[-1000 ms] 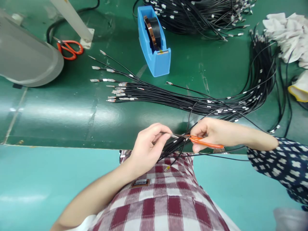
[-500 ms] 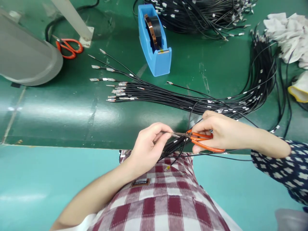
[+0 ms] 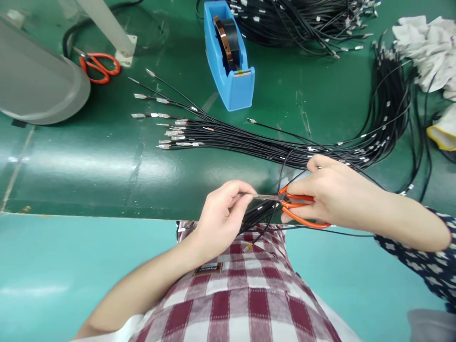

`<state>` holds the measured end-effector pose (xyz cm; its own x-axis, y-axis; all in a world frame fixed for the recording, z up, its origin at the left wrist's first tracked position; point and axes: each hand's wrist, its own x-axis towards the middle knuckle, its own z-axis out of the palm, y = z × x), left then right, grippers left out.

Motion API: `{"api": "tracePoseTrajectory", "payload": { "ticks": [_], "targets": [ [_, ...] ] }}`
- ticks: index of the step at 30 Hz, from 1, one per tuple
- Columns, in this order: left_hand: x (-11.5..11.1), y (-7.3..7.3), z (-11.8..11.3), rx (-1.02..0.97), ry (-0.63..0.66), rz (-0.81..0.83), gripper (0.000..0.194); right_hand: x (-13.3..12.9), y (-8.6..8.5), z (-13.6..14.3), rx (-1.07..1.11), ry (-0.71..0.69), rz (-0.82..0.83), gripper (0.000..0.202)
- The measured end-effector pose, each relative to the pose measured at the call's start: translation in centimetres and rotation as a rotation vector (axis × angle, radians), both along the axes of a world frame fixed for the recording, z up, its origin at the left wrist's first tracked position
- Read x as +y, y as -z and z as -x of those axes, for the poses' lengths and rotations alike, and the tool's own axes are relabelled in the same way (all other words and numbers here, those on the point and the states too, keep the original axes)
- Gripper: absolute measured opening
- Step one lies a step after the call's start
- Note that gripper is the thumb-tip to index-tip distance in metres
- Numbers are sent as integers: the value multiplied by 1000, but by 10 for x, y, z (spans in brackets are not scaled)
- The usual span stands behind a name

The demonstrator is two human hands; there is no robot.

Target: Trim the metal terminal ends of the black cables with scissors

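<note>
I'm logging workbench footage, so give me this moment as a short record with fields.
surface: green table
left hand: fingertips pinched at the blade tips, anything between them unclear
right hand: holding orange-handled scissors
on table: long black cables with white tags
beyond cables: blue tape dispenser
left side: second scissors, beside a grey cylinder
right side: crumpled white cloth

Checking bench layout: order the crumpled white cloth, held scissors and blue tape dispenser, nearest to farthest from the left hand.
1. Held scissors: at the left hand's fingertips, on its right.
2. Blue tape dispenser: ahead, on the bench.
3. Crumpled white cloth: far right, picture's edge.
</note>
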<state>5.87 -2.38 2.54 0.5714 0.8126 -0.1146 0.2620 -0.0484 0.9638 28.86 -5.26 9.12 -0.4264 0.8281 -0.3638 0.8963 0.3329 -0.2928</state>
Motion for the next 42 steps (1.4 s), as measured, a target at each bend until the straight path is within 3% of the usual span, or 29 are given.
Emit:
{"api": "tracePoseTrajectory", "payload": {
  "ticks": [3, 8, 13, 16, 22, 27, 31, 35, 42],
  "targets": [
    [-2, 2, 0, -12, -14, 3, 13, 1, 4, -1, 48, 52, 97, 43],
    [-4, 3, 2, -28, -22, -18, 13, 5, 15, -4, 237, 199, 413, 55],
    [-1, 1, 1, -19, -16, -3, 13, 4, 20, -8, 338, 297, 648, 47],
    [-1, 0, 1, -1, 2, -18, 13, 4, 16, -10, 357, 228, 546, 45],
    [0, 0, 1, 38, 22, -60, 15, 6, 3, -4, 111, 56, 119, 48],
    [0, 0, 2, 70, 50, -94, 16, 5, -5, 0, 6, -31, -20, 45],
    [-1, 1, 3, 73, 47, -112, 16, 4, -6, 1, 8, -49, 1, 45],
    [-2, 2, 2, 49, 34, -116, 16, 4, -4, 1, 50, 30, 78, 44],
    [-2, 2, 1, 5, 22, -74, 15, 5, 11, -8, 242, 190, 420, 50]
  ]
}}
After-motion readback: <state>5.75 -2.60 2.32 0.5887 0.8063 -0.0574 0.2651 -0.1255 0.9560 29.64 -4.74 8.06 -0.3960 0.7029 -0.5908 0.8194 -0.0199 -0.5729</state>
